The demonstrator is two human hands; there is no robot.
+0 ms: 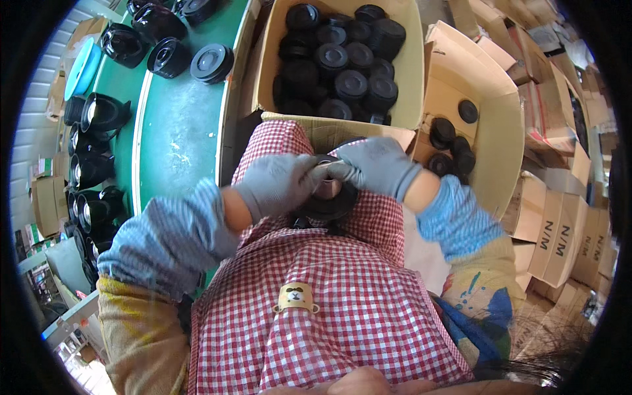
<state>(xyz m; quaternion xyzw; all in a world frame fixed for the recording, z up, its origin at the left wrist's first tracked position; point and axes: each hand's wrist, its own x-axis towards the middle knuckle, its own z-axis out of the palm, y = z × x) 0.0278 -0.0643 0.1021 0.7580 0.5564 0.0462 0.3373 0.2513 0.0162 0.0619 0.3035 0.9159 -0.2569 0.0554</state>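
A black round vessel (324, 209) with a shiny metal-looking inside rests on my lap between my knees. Over its opening, my left hand (280, 184) in a grey glove has its fingertips closed in a pinch. From the other side my right hand (378, 166), also gloved in grey, pinches at the same spot, so the fingertips of both hands nearly meet. A thin pale edge shows between the fingers, but what they grip is too small and covered to name. Both hands partly hide the vessel's far rim.
Ahead stands a cardboard box (407, 99) packed with black round lids (350, 84). Right of it, a second carton (505, 125) holds several black lids. On the left, a green worktable (174, 138) carries black pots (105, 113) and a turquoise basin (81, 67). Stacked cartons (558, 237) fill the right.
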